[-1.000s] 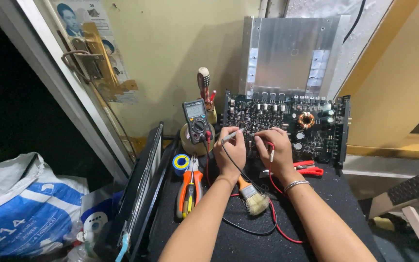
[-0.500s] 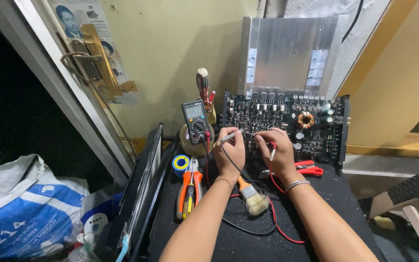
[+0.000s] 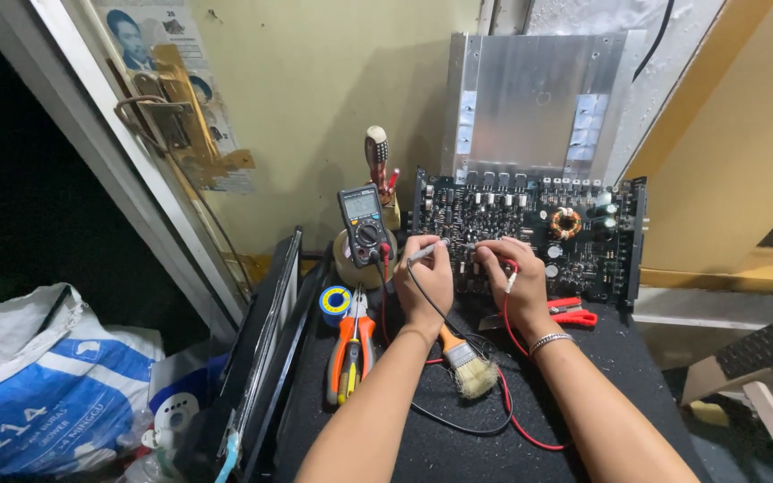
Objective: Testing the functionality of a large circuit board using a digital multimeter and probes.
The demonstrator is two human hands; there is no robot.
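Your left hand (image 3: 424, 284) pinches the black test probe (image 3: 428, 251), its tip on the circuit board (image 3: 530, 231). Your right hand (image 3: 516, 286) is closed around the red test probe (image 3: 511, 281), also at the board's front edge. The board stands at the rear of the black tabletop (image 3: 601, 358). The multimeter (image 3: 362, 224) stands just left of your left hand. Orange-handled pliers (image 3: 351, 353) and a paintbrush (image 3: 465, 362) lie beside your left forearm.
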